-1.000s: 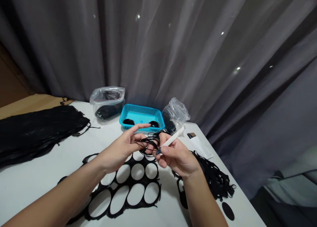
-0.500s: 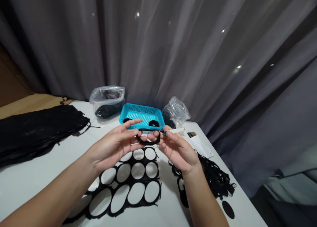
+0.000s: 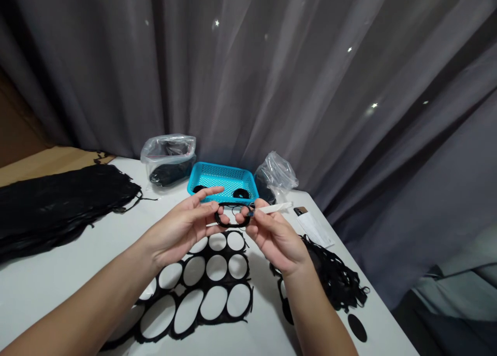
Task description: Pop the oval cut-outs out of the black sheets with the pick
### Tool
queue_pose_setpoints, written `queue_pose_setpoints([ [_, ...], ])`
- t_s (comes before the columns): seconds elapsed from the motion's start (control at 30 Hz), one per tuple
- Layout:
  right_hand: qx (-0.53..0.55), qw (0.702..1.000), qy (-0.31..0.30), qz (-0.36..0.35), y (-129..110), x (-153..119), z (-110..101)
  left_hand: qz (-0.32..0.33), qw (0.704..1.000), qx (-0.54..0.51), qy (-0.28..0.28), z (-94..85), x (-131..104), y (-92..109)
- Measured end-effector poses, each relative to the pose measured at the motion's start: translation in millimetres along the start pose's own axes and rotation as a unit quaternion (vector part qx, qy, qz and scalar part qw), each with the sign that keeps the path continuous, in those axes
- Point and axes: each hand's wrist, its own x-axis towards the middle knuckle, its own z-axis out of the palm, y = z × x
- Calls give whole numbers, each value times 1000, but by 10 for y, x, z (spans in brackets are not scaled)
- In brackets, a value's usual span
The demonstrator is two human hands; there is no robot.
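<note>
My left hand (image 3: 182, 224) pinches the left side of a black ring (image 3: 233, 225) that is held up over the table. At its right side, the fingers of my right hand (image 3: 274, 231) are closed on the ring and on a slim white stick-like tool (image 3: 274, 208) with a dark tip. The tool's exact kind cannot be made out. Thin black strands show inside and below the ring. Under my hands lies a black sheet with rows of round holes (image 3: 205, 288). Beyond the ring stands a blue perforated basket (image 3: 223, 172) with black round pieces in it.
Clear plastic bags holding dark contents, one left (image 3: 169, 159) and one right (image 3: 275, 177), flank the basket. A black fabric pile (image 3: 58, 205) covers the left. Black scraps (image 3: 337, 273), a black disc (image 3: 357, 328) and white paper (image 3: 314, 229) lie on the right. A grey curtain (image 3: 248, 76) hangs behind.
The white tool has turned slightly and shows more of its length. My right fingers have shifted a little left on the ring. My left hand has barely moved.
</note>
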Motion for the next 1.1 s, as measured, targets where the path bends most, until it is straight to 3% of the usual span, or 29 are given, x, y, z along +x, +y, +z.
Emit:
queue_pose_setpoints([
  [0.17, 26, 999, 33, 12, 80, 35, 8, -5, 999, -22, 22, 0, -15, 8],
  [0.53, 37, 999, 18, -15, 64, -151, 152, -11, 1000, -7, 16, 37, -54, -19],
  [0.73, 47, 998, 25, -20, 33, -187, 184, -7, 1000, 16, 5, 68, -93, -23],
  [0.87, 21, 999, 17, -23, 36, -189, 182, 25, 993, 104, -44, 34, -83, -51],
  [0.97, -58, 998, -33, -11, 107, -165, 114, 77, 950, 291, -81, -76, -49, -45],
  [1.1, -227, 968, -96, 52, 177, 41, -144, 100, 840, 526, -91, -348, -16, 59],
])
